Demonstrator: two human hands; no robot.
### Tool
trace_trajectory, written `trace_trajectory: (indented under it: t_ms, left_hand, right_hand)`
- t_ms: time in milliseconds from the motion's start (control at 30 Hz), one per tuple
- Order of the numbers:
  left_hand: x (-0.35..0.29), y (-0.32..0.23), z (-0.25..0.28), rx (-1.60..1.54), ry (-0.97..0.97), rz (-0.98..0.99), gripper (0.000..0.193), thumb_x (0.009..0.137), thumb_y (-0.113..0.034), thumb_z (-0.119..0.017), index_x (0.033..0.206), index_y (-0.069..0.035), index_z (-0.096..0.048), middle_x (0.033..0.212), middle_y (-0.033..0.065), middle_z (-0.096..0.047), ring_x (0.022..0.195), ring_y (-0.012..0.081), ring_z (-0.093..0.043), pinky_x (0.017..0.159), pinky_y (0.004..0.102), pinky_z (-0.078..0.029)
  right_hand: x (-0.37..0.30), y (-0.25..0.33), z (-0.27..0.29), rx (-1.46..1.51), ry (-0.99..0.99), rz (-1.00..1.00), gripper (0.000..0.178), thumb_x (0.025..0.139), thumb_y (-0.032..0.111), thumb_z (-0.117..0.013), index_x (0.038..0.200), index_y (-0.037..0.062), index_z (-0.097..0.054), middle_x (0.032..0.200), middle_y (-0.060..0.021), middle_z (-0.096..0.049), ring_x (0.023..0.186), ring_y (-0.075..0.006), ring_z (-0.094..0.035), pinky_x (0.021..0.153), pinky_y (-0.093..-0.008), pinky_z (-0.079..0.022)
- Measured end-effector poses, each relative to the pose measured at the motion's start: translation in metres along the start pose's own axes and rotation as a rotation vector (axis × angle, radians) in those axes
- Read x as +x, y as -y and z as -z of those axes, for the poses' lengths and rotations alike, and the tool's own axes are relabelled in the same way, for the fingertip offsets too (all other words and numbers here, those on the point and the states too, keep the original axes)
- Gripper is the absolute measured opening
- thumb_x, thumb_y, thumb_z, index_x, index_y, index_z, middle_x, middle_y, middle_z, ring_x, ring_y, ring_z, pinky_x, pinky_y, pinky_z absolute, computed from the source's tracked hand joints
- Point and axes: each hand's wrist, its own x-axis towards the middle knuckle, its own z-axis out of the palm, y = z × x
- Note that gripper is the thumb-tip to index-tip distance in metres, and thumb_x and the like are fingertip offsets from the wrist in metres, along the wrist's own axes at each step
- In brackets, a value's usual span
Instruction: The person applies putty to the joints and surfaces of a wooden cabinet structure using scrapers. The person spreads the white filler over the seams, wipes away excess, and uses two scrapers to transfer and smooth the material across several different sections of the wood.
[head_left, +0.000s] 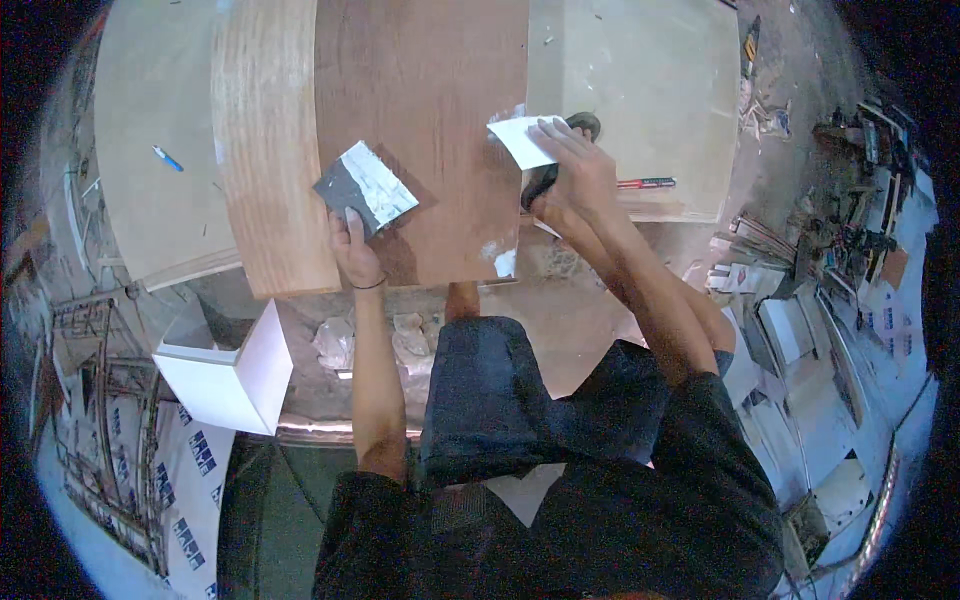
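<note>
My left hand (355,251) grips a dark grey square plate (340,187) by its near edge, thumb on top. White paste (377,185) covers much of the plate's right part. In my right hand (577,165) is a thin white rectangular spreader (520,141), slightly bent, with my fingers laid over its right end. It is over the right edge of a reddish-brown wooden panel (425,80); whether it touches the wood I cannot tell. Some white paste shows beside it, and another white patch (503,259) marks the panel's near right corner.
A lighter wooden board (268,140) lies along the panel's left side. Pale sheets flank both, with a blue pen (168,158) on the left and a red-and-black pen-like tool (646,183) on the right. A white box-like piece (228,375) stands at lower left. Offcuts (790,330) clutter the right floor.
</note>
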Motion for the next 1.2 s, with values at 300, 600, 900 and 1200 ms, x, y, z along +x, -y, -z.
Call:
trace_trajectory:
  t_ms: [300,600,900,1200]
  left_hand:
    - [-0.004,-0.017,-0.005,0.093,0.019,-0.020,0.020,0.088,-0.017,-0.042,0.097,0.000,-0.047,0.092,0.0052,-0.053,0.082,0.0107,-0.047,0.075,0.0241,-0.038]
    - [-0.004,-0.011,0.001,0.053,0.023,0.019,0.021,0.089,-0.020,-0.040,0.092,-0.001,-0.047,0.085,0.0035,-0.051,0.074,0.0087,-0.046,0.067,0.0237,-0.039]
    - [-0.002,-0.011,0.003,0.167,0.077,0.030,0.027,0.088,-0.020,-0.042,0.104,0.001,-0.047,0.097,0.0063,-0.053,0.087,0.0139,-0.048,0.077,0.0260,-0.038]
    - [-0.019,-0.036,-0.026,0.147,0.072,-0.005,0.020,0.087,-0.016,-0.045,0.098,0.000,-0.048,0.088,0.0042,-0.054,0.078,0.0087,-0.047,0.068,0.0230,-0.040]
  right_hand:
    - [-0.033,0.014,-0.001,-0.057,0.157,0.007,0.046,0.064,0.005,-0.053,0.107,0.0199,-0.055,0.114,-0.0004,-0.052,0.109,-0.0179,-0.046,0.084,-0.0365,-0.040]
    - [-0.007,0.009,0.011,0.002,0.050,0.042,0.051,0.055,0.017,-0.070,0.104,0.0156,-0.057,0.107,-0.0037,-0.056,0.100,-0.0222,-0.053,0.079,-0.0345,-0.045]
    - [-0.025,0.013,0.007,-0.121,0.178,0.080,0.044,0.062,0.008,-0.059,0.106,0.0163,-0.055,0.115,-0.0019,-0.051,0.105,-0.0220,-0.048,0.081,-0.0378,-0.043]
    - [-0.060,0.037,0.006,0.774,0.236,-0.512,0.029,0.072,0.000,-0.052,0.100,0.0034,-0.057,0.098,-0.0094,-0.060,0.092,-0.0188,-0.056,0.079,-0.0300,-0.043]
